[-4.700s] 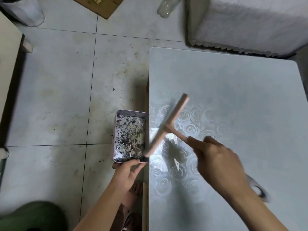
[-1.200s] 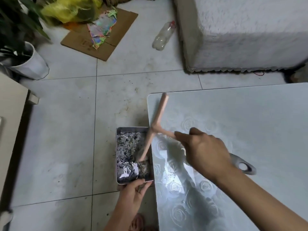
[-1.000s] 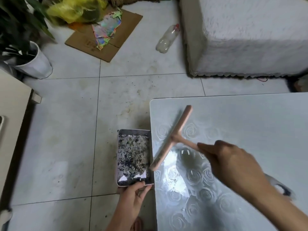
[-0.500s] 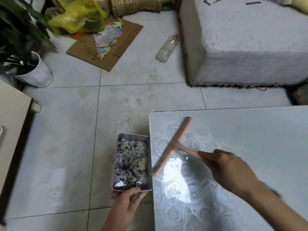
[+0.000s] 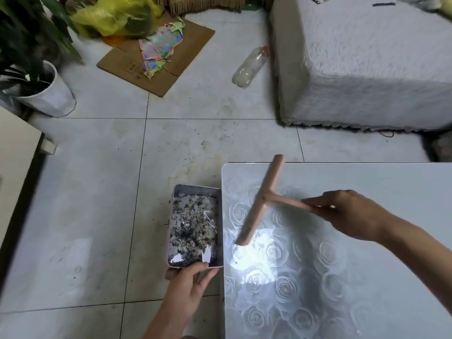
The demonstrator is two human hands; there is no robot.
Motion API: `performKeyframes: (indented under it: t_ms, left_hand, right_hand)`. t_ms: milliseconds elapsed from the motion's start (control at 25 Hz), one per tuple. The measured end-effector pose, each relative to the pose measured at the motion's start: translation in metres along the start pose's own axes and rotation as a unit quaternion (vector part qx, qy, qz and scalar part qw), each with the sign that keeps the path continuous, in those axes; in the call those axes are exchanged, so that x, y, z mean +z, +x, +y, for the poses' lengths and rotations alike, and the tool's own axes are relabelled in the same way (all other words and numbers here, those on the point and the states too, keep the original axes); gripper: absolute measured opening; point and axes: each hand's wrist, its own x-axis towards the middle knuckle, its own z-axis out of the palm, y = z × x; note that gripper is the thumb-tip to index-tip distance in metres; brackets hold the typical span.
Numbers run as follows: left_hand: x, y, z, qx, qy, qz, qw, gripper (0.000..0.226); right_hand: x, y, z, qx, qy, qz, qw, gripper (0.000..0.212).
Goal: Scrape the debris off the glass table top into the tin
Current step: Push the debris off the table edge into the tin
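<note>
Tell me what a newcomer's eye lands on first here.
The pink scraper, gripped by the right hand, slants across the left part of the glass table, beside a bright glare. At the table's left edge, the left hand holds a tin full of dark debris. A yellow bag lies far left on the floor.

Hands: I count two, the left hand (image 5: 192, 277) and the right hand (image 5: 352, 214).
Scrapers: one pink T-shaped scraper (image 5: 265, 199).
Tins: one tin (image 5: 170, 223).
Table tops: one glass table top (image 5: 379, 253).
Debris: the debris (image 5: 193, 223) is flecks too fine and too many for me to count.
Bottles: one plastic bottle (image 5: 250, 67) on my feed.
Cardboard: one cardboard sheet (image 5: 194, 41).
Plants: one potted plant (image 5: 52, 99).
Bags: one yellow bag (image 5: 117, 17).
Furniture: one white-covered block (image 5: 367, 59) that I can make out.
</note>
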Motion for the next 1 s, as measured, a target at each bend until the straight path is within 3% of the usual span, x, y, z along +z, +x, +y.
performKeyframes:
  t_ms: [120, 240, 360, 520, 640, 800, 1000]
  left_hand:
    - [0.001, 0.002, 0.0, 0.006, -0.021, 0.013, 1.0, 0.03]
    - [0.002, -0.002, 0.002, -0.001, -0.022, 0.011, 1.0, 0.036]
    - [0.001, -0.007, 0.001, -0.009, -0.023, 0.016, 1.0, 0.049]
    - [0.003, -0.005, 0.003, 0.003, -0.001, 0.026, 1.0, 0.026]
    - [0.001, -0.005, 0.001, -0.005, 0.012, 0.014, 1.0, 0.028]
    - [-0.022, -0.019, 0.015, 0.026, 0.115, -0.02, 0.993, 0.033]
    - [-0.055, -0.075, 0.048, -0.013, 0.05, 0.006, 0.999, 0.017]
  right_hand:
    - [0.01, 0.015, -0.022, -0.051, -0.029, 0.042, 0.997, 0.034]
    - [0.009, 0.001, -0.012, -0.068, -0.05, 0.072, 0.994, 0.034]
    - [0.003, -0.017, 0.012, -0.01, -0.007, 0.034, 0.999, 0.032]
    - [0.032, -0.013, -0.032, -0.056, 0.023, 0.013, 0.998, 0.039]
    - [0.056, 0.001, -0.084, -0.092, 0.033, 0.076, 0.992, 0.041]
    - [0.058, -0.021, -0.108, -0.043, 0.131, 0.204, 0.969, 0.036]
    - [0.049, -0.073, -0.135, -0.01, 0.184, 0.187, 0.965, 0.034]
